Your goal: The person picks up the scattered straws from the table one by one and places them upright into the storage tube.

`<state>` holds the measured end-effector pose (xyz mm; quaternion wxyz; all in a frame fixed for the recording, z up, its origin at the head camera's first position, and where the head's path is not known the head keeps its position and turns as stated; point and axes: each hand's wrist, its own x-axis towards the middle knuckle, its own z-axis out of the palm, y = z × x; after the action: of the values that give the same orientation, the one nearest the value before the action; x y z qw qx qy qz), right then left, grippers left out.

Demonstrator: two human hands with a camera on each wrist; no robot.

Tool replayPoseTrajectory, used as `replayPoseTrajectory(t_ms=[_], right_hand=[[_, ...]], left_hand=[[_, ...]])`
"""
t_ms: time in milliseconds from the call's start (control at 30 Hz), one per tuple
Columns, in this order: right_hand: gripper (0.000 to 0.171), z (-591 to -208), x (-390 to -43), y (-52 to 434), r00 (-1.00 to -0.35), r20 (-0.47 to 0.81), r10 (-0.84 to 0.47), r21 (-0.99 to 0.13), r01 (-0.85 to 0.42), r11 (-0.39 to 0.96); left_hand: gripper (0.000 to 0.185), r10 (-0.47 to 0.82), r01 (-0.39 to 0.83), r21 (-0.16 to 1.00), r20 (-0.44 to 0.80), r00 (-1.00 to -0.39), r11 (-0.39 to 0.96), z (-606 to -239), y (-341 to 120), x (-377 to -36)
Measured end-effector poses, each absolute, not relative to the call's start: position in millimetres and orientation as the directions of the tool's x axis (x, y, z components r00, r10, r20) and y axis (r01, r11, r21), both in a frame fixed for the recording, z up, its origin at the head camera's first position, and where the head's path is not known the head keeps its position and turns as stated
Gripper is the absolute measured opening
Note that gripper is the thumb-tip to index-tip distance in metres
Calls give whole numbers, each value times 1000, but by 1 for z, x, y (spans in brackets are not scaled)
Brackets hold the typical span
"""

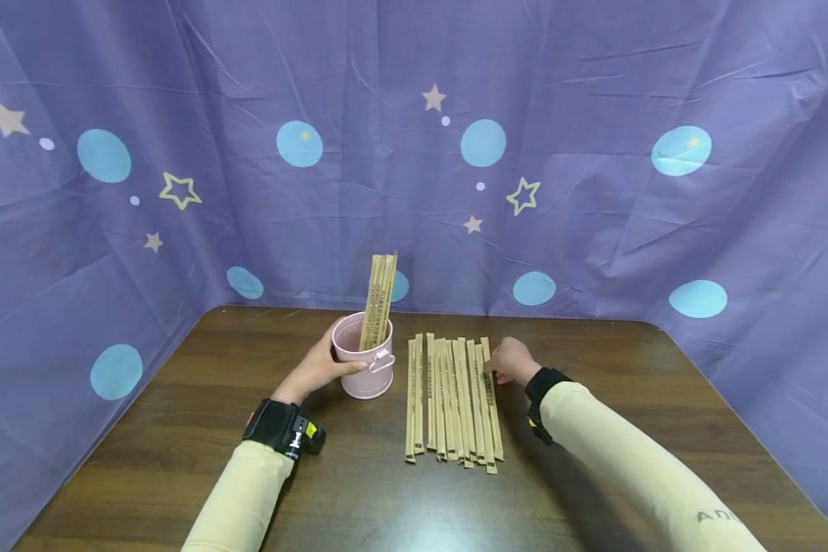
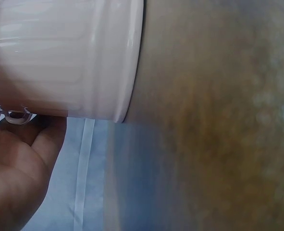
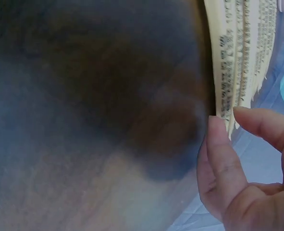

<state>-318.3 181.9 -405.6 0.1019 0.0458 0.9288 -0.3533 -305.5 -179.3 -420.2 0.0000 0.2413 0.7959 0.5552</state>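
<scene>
We hold a pink cup (image 1: 366, 366) and reach for wrapped chopsticks on the wooden table (image 1: 593, 475).

Our left hand (image 1: 317, 369) wraps around the cup, where a few wrapped pairs (image 1: 379, 300) stand upright. Our right hand (image 1: 512, 360) touches the right edge of the row of chopsticks (image 1: 451, 399) lying just beside the cup; thumb and finger seem to be nipping one wrapper, though the wrist view is blurry. A starry purple cloth (image 1: 593, 192) hangs behind.

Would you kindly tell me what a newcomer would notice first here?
A small pink metal bucket stands mid-table with a few paper-wrapped chopstick packets upright inside; the left hand holds its side. Beside it lies a neat row of paper-wrapped chopsticks, the right hand at its right edge.
</scene>
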Motion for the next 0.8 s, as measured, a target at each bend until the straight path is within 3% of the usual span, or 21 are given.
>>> replayPoseTrajectory(t_ms=[500, 800], right_hand=[[36, -415, -313, 180, -976, -210, 55, -627, 178, 758], [23, -409, -315, 188, -978, -205, 33, -714, 173, 679]], left_hand=[[91, 380, 381, 885, 266, -886, 268, -421, -180, -305], [90, 375, 387, 881, 273, -886, 273, -421, -179, -306]])
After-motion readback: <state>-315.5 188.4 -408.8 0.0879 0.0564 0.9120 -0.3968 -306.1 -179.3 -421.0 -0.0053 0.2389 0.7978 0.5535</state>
